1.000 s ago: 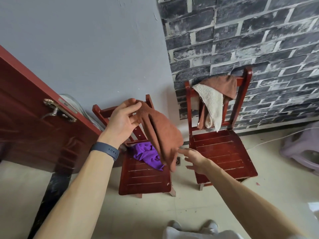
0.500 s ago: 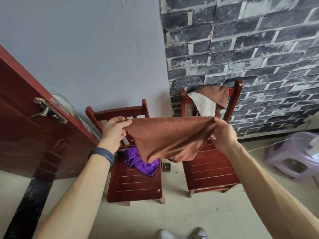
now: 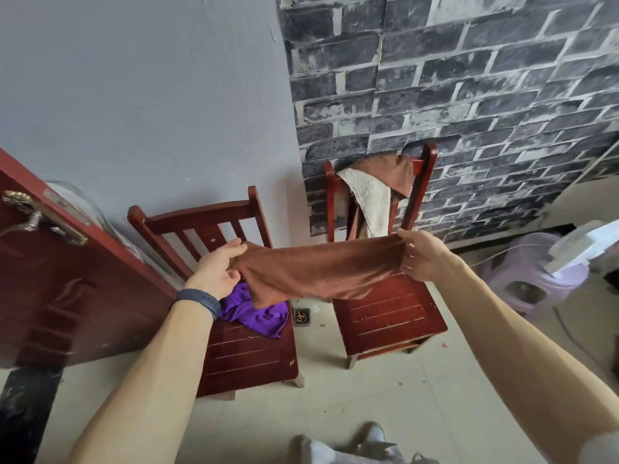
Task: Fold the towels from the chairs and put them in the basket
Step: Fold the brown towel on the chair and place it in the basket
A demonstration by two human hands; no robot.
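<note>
Two hands share the brown towel (image 3: pixel 318 272). A second ago it dangled from the left hand alone, and half a second ago it hung between both as a deeper sheet. It is now a shallower band drawn out between them.

The left hand (image 3: pixel 217 269) has its grip pinched on the towel's left end, thumb on top. The right hand (image 3: pixel 422 256) has its grip pinched on the right end. The towel is held in the air in front of both chairs, with its top edge nearly level and its lower left corner drooping.

That corner hangs over the purple towel (image 3: pixel 254 311), which lies crumpled on the seat of the left chair (image 3: pixel 248 349). A white towel (image 3: pixel 371 195) and a second brown towel (image 3: pixel 388 169) hang over the back of the right chair (image 3: pixel 388 313), beyond the right hand.

A red door (image 3: pixel 67 279) stands at the left. A pale purple stool (image 3: pixel 532 283) sits at the right, below the brick-patterned wall (image 3: pixel 469 95).
</note>
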